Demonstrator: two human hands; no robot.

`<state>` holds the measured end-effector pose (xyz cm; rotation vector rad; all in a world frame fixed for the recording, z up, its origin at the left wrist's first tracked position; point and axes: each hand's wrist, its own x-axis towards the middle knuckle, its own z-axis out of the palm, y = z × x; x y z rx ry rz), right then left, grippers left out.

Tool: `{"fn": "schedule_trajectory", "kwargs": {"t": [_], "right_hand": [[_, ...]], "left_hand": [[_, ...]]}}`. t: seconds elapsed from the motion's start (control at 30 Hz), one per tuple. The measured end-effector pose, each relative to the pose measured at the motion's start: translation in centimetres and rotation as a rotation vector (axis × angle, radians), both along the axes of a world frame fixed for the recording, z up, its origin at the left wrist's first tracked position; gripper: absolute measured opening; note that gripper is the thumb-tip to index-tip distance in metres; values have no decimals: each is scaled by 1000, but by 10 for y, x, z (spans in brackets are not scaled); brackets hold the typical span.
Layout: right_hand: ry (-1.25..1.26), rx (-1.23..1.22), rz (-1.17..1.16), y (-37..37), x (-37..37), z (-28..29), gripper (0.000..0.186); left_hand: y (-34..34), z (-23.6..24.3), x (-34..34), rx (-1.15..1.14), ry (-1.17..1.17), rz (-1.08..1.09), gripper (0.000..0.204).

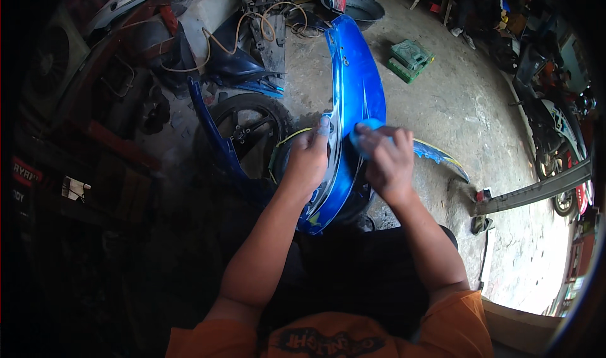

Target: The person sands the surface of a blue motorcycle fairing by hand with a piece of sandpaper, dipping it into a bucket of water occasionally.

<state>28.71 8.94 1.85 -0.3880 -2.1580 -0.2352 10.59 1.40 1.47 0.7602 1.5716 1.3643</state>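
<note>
hands (307,162) (386,162) on blue fairing (356,86)

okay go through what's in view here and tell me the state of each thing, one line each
Blue body panel: off the bike, steadied by both hands.
Left hand: grip closed on the panel's edge.
Right hand: pressing a light blue pad on the panel.
Wheel: bare, on the floor.
Green case: lying on concrete.

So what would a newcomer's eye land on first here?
The glossy blue motorcycle fairing panel running up the middle, gripped at its edge by the left hand. The right hand presses a light blue pad against it. Behind, left of centre, a black motorcycle wheel stands on the concrete floor.
</note>
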Motion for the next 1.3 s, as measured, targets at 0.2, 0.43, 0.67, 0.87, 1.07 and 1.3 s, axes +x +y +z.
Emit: {"fn": "schedule_trajectory", "kwargs": {"t": [0.2,0.43,0.67,0.87,1.07,1.3], "right_hand": [[-7,-22,-56,12,4,5,30],[-46,-10,34,-2,2,1,29],[-29,17,54,-10,-4,-7,27],[-55,-15,124,-24,-5,-14,31],[67,-131,13,-2,-3,-5,36],[65,-50,-13,10,0,2,31]], "left_hand": [[-1,1,4,42,-17,35,64],[-1,1,0,25,-28,35,63],[-2,6,7,45,-21,64,63],[3,0,9,42,-20,51,63],[-4,2,3,35,-16,38,63],[0,-1,-1,-14,18,-49,65]]}}
